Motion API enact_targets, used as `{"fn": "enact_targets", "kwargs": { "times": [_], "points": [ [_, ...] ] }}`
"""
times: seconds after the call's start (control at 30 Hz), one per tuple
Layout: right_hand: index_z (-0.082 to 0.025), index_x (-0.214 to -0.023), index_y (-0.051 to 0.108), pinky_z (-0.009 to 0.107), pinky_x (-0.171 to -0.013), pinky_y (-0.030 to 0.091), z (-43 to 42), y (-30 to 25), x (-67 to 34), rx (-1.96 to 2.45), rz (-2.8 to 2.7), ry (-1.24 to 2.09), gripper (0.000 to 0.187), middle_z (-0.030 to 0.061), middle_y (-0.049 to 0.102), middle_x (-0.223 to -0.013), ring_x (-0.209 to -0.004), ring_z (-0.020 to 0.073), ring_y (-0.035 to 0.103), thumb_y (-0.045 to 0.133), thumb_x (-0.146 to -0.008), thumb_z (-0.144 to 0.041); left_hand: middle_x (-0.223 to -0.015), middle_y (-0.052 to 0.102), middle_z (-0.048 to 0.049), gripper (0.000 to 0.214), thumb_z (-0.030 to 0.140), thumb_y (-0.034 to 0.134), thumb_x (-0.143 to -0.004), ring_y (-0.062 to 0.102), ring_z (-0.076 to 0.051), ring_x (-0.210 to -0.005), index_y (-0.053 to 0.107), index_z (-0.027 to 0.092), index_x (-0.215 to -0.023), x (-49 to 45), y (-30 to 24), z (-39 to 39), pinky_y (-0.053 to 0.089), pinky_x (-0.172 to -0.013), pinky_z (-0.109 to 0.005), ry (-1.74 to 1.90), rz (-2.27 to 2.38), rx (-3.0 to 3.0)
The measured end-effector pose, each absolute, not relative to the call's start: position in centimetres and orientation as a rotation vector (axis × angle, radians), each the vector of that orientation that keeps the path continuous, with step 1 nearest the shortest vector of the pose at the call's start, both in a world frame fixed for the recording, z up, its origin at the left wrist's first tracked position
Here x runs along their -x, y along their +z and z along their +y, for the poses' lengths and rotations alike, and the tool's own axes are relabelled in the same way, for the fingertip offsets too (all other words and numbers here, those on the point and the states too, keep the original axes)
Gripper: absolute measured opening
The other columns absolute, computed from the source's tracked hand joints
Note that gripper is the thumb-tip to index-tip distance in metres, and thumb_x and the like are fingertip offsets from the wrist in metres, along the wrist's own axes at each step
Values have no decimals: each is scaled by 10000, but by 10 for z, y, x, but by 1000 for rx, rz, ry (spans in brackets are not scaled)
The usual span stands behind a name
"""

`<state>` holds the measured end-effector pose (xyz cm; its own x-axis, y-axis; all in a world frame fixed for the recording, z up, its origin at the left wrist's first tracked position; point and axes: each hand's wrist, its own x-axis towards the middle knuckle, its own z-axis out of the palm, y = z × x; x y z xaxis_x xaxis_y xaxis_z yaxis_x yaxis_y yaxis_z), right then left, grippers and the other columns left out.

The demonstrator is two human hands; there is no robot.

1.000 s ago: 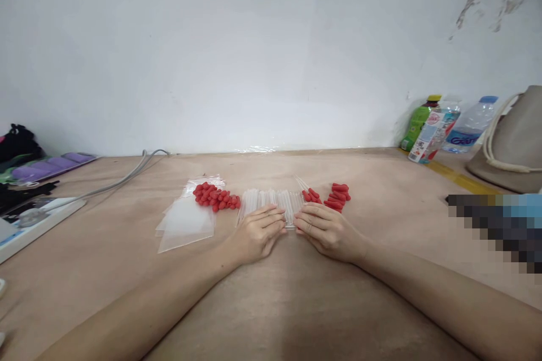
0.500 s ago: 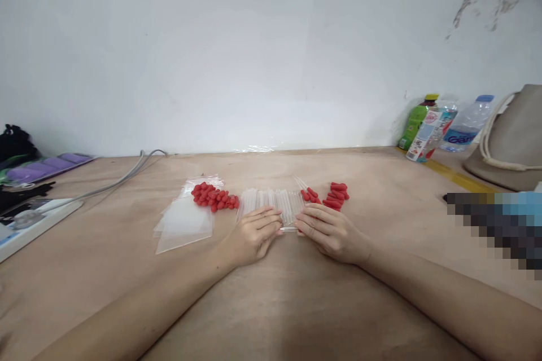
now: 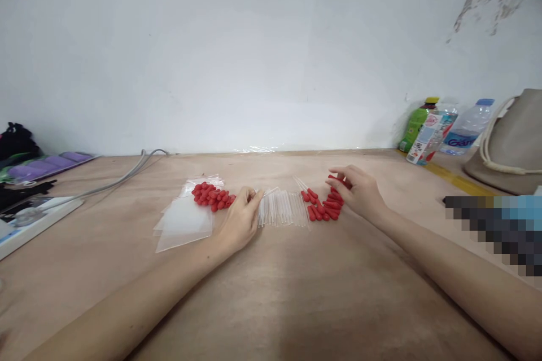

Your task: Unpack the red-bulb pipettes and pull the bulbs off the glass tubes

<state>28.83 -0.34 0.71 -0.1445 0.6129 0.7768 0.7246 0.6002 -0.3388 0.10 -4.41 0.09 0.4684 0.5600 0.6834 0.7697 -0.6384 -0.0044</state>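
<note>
A row of thin clear tubes [image 3: 283, 208] lies on the wooden table [image 3: 296, 293]. My left hand [image 3: 239, 217] rests at the row's left end, its fingertips pinched together against the tubes there. My right hand [image 3: 358, 192] hovers over a pile of long red rubber caps [image 3: 324, 206] to the right of the tubes, fingers spread and curved, with nothing visibly between them. A second heap of rounder red caps [image 3: 212, 196] sits left of my left hand, on a stack of clear plastic bags [image 3: 184, 220].
Bottles [image 3: 427, 130] and a beige bag [image 3: 508, 146] stand at the back right by the wall. A grey cable [image 3: 114, 180], a white board [image 3: 25, 223] and purple items [image 3: 46, 163] lie at the left. A blurred patch covers something at the right edge.
Both hands have left the near edge of the tube row. My left hand slid to the row's left end; my right hand moved right and back over the long red caps.
</note>
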Motion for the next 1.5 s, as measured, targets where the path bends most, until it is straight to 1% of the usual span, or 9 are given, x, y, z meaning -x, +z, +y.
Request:
{"fn": "enact_targets", "kwargs": {
  "times": [0.17,0.37,0.53,0.67,0.8,0.9,1.1,1.3,1.5],
  "points": [
    [-156,-789,648,251,-528,433,29,27,-303,1370,-1658,208,206,43,637,-716,-550,115,526,614,-704,-340,-808,495,-42,262,78,371,-834,491,-147,-708,523,152,-1034,-29,3,-30,462,-633,-262,-982,-999,2446],
    [-128,-875,654,237,-514,444,39,15,-318,1483,-1452,632,247,57,626,-689,-541,106,534,588,-684,-269,-795,553,-60,194,34,385,-802,514,-188,-774,528,145,-870,-60,-6,-17,472,-693,-305,-860,-885,2508],
    [-144,-806,644,217,-485,402,43,6,-332,1493,-1510,625,254,33,624,-656,-548,108,530,654,-616,-314,-771,551,-64,146,149,397,-849,517,-181,-746,535,144,-804,-66,-9,-24,472,-697,-306,-797,-840,2598],
    [-165,-742,644,223,-510,393,49,3,-339,1495,-1659,478,255,20,630,-660,-584,120,536,653,-607,-381,-728,564,-62,223,297,430,-871,519,-190,-745,560,139,-781,-67,-9,-28,466,-699,-315,-760,-765,2633],
    [-181,-717,660,233,-564,407,48,1,-338,1540,-1711,450,219,20,651,-692,-635,134,556,636,-630,-381,-888,600,-88,251,336,448,-866,514,-206,-833,572,124,-918,-64,-6,-35,448,-749,-343,-790,-759,2597],
    [-174,-743,669,236,-570,409,48,-2,-335,1591,-1675,500,222,26,662,-700,-635,139,567,627,-646,-370,-998,589,-92,261,340,461,-858,501,-231,-923,561,141,-994,-51,-2,-45,428,-770,-369,-773,-757,2573],
    [-139,-736,682,232,-522,411,55,-14,-336,1645,-1618,636,263,39,667,-671,-573,135,566,563,-706,-371,-987,597,-81,181,248,486,-842,501,-221,-946,575,164,-975,-15,-2,-61,416,-786,-360,-825,-835,2564],
    [-132,-817,678,226,-645,454,63,-19,-337,1603,-1579,702,347,55,686,-820,-716,139,611,470,-783,-407,-972,597,-79,167,245,484,-841,508,-215,-928,591,170,-946,-12,-3,-61,416,-782,-365,-891,-925,2550],
    [-105,-863,664,240,-653,460,69,-24,-335,1601,-1574,701,453,88,683,-871,-738,157,618,412,-801,-476,-990,592,-79,177,242,485,-841,502,-218,-943,588,172,-967,-13,-4,-61,410,-792,-367,-879,-951,2562]
  ]
}}
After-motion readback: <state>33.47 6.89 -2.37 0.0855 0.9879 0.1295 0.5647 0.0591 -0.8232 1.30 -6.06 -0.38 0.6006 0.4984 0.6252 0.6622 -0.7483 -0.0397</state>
